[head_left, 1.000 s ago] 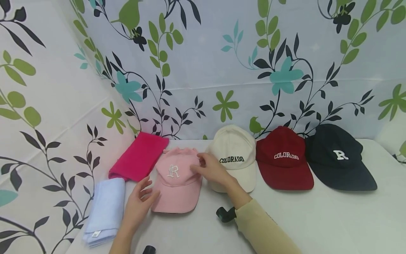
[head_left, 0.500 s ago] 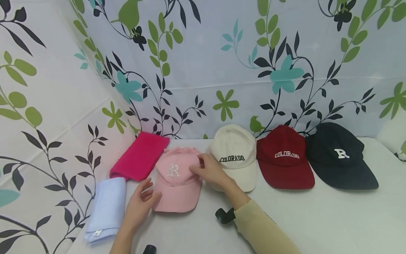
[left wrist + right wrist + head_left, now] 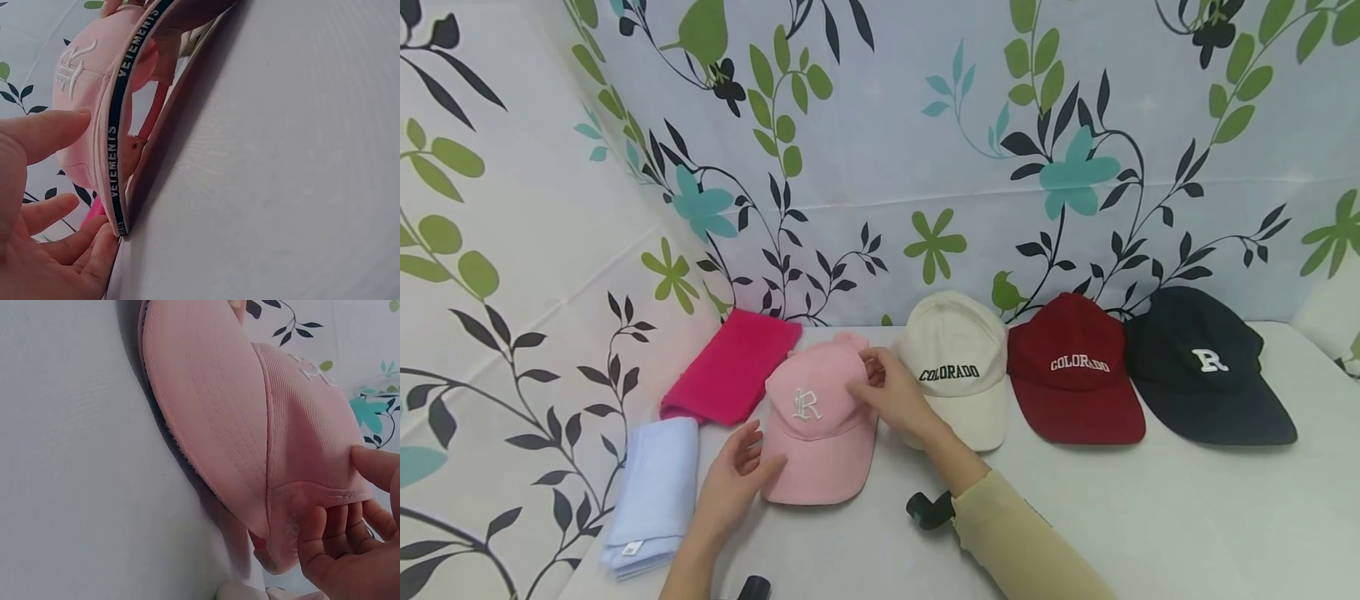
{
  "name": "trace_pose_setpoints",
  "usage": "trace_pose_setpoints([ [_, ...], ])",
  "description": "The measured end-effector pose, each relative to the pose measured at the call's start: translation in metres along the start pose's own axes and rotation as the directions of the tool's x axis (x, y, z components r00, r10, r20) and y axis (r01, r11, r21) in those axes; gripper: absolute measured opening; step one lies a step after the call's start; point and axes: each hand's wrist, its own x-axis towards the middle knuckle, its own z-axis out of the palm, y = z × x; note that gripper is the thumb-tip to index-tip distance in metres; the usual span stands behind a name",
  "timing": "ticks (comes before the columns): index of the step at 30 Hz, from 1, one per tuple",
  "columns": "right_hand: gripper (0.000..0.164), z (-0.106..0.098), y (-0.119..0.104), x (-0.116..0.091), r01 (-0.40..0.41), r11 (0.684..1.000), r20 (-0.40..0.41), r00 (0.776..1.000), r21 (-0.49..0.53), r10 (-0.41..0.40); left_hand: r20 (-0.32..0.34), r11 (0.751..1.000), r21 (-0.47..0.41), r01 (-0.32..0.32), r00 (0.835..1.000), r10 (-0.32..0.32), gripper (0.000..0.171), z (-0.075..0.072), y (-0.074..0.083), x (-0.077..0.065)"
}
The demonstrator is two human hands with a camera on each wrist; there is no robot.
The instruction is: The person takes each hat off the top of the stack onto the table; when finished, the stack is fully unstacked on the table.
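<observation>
A pink baseball cap with a white embroidered letter stands between my two hands, brim toward me. My right hand pinches the side of its crown; in the right wrist view the thumb is outside and the fingers curl under the lower edge. At the brim's left end, my left hand lays its thumb over the top, and its fingers bend at the corner of the brim. A dark band lettered VETEMENTS runs along the brim's underside. The left wrist view shows partly into the hollow of the cap.
A cream cap, a dark red cap and a black cap line the back right. Folded bright pink cloth and folded light blue cloth lie left. A leaf-patterned sheet hangs behind the white table.
The pink cap's crown has risen and filled out at the back, with my right hand moving slightly with it. My left thumb has slid a little further onto the brim.
</observation>
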Motion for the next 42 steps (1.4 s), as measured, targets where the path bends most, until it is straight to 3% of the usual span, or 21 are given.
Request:
trace_pose_setpoints([
  [7,0.038,0.0001,-0.0028,-0.0012,0.049,0.992,-0.025,0.999,0.112,-0.046,-0.004,1.0,-0.009,-0.008,1.0,0.008,0.078,0.0011,-0.0008,0.0015],
  [19,0.037,0.0005,0.0008,-0.0009,0.111,0.975,-0.034,0.994,0.194,-0.107,-0.003,1.0,0.003,-0.003,1.0,0.003,0.081,0.0013,-0.0024,-0.0003],
  [36,0.039,-0.0031,-0.003,-0.0007,0.137,0.978,-0.051,0.99,0.159,-0.131,-0.034,0.998,-0.037,-0.048,0.998,0.046,0.078,0.0051,0.0002,0.0004],
  [42,0.039,-0.0037,-0.0038,0.0006,0.131,0.983,-0.048,0.991,0.13,-0.125,-0.038,0.999,-0.003,-0.038,0.999,0.038,0.077,0.0065,0.002,0.0004],
])
